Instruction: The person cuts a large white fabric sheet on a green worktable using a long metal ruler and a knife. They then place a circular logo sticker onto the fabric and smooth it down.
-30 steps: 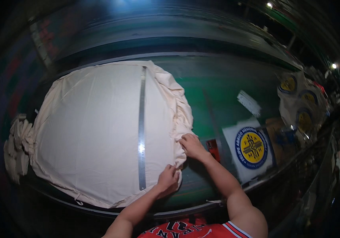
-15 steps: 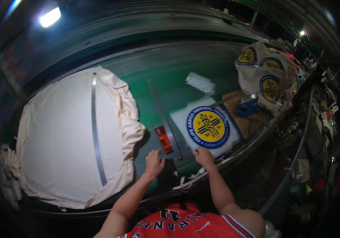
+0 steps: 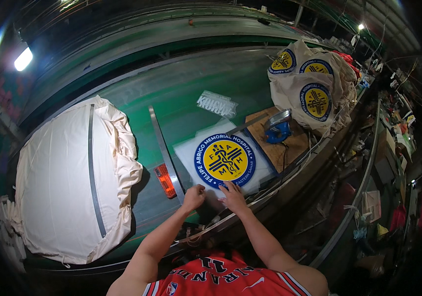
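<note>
A round blue and yellow emblem print [image 3: 225, 158] lies on a stack of whitish translucent sheets [image 3: 185, 148] on the green table. My right hand [image 3: 233, 198] rests at the emblem's lower edge, fingers apart and touching it. Beside the near left corner of the sheets is my left hand [image 3: 194, 197], its fingers curled closed; whatever they may grip is hidden. A metal ruler [image 3: 164, 148] lies left of the sheets. Next to it sits an orange and black object [image 3: 165, 181] of unclear kind, closest to my left hand.
Cream fabric [image 3: 58, 182] is stretched over a broad form at left, a metal strip [image 3: 94, 172] across it. A blue iron [image 3: 277, 127] stands on a brown board [image 3: 258, 129]. Printed cream cloths [image 3: 295, 93] are heaped behind it. Small white cut-outs [image 3: 216, 104] lie beyond the emblem.
The view has shifted right. My left hand has moved right to the sheets' near corner. My right hand has gone from curled beside the emblem to spread on its lower edge.
</note>
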A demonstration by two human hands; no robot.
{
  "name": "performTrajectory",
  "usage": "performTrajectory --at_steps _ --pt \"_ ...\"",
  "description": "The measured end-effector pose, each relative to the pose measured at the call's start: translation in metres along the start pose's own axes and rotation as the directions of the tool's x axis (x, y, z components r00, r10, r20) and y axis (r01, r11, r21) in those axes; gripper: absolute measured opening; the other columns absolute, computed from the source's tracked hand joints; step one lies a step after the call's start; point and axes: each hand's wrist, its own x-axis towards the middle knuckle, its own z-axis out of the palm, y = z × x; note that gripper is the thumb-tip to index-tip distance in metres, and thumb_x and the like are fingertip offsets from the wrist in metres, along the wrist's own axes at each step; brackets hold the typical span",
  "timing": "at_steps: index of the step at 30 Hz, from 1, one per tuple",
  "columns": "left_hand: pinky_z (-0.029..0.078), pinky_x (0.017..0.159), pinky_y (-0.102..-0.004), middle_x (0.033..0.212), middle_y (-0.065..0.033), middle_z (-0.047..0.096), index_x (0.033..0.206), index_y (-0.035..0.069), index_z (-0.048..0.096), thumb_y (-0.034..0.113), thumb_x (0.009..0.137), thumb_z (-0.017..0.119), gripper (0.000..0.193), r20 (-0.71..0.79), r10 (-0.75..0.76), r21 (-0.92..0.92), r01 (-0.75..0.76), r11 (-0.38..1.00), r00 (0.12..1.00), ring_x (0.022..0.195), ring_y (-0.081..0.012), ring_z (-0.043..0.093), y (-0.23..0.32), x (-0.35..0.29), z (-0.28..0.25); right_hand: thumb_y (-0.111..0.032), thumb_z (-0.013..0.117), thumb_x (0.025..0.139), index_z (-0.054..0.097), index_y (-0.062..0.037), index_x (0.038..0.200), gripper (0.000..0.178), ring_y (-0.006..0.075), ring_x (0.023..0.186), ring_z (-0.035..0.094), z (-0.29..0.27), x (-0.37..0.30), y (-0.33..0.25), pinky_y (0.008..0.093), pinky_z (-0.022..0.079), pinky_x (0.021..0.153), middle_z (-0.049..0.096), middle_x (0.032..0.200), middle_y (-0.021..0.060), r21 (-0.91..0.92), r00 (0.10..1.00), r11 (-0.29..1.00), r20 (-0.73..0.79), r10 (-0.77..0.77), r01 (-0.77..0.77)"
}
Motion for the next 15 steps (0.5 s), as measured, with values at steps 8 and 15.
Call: performTrajectory --at_steps 8,15 --pt "0.054 0.072 -0.0366 0.090 -0.0179 0.072 0.107 -0.002 0.068 0.017 0.087 0.066 0.028 -0.038 -0.078 -0.009 0.078 0.997 0.996 0.080 -0.0269 0.070 -0.018 0.006 -0.002 -0.026 0.073 0.083 0.065 -0.0088 0.123 0.044 0.0259 0.127 0.047 0.005 0.004 0.018 0.0441 0.035 0.102 0.057 0.132 0.0085 -0.045 0.999 0.998 -0.018 -0.045 0.044" --pt "0.051 0.064 -0.0309 0.081 -0.0095 0.068 0.105 -0.005 0.066 0.021 0.090 0.066 0.029 0.087 -0.249 -0.352 0.264 0.898 0.965 0.072 -0.0175 0.066 -0.014 0.001 -0.007 -0.025 0.072 0.084 0.066 -0.0113 0.116 0.036 0.0212 0.112 0.058 0.005 0.017 0.024 0.0439 0.036 0.094 0.065 0.114 0.0032 -0.040 0.991 0.998 -0.125 -0.055 0.051"
